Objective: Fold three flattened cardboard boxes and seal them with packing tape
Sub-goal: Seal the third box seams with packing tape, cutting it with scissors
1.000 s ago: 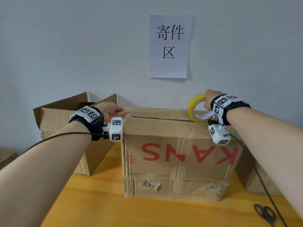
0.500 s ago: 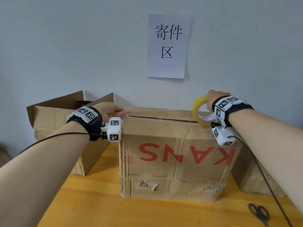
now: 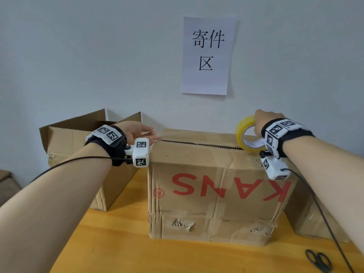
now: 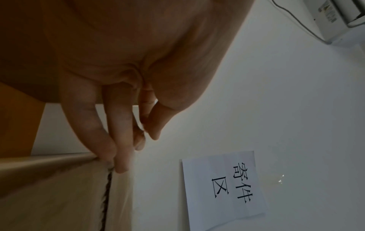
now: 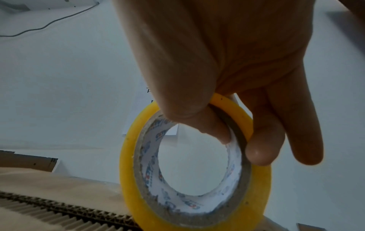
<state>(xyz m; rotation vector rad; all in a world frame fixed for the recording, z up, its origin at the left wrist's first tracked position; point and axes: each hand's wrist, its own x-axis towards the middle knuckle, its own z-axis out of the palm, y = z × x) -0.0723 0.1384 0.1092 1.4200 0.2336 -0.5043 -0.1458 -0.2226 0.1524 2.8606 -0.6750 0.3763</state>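
A brown cardboard box (image 3: 216, 186) with upside-down red letters stands in the middle of the table, its top flaps folded down to a seam. My left hand (image 3: 152, 135) lies with straight fingers on the left end of that seam. In the left wrist view its fingertips (image 4: 120, 165) press on the box's top edge (image 4: 59, 195). My right hand (image 3: 258, 123) grips a yellow roll of packing tape (image 3: 241, 133) standing on edge at the right end of the seam. In the right wrist view my thumb reaches through the roll (image 5: 128, 171), with fingers outside it.
An open-topped cardboard box (image 3: 72, 142) stands at the left against the wall, and another box (image 3: 315, 219) sits behind at the right. Black scissors (image 3: 319, 260) lie on the wooden table (image 3: 137, 253) at the front right. A paper sign (image 3: 206, 56) hangs on the wall.
My right hand has carried the tape roll slightly to the right along the box's top. The left hand has stayed at the left end of the seam.
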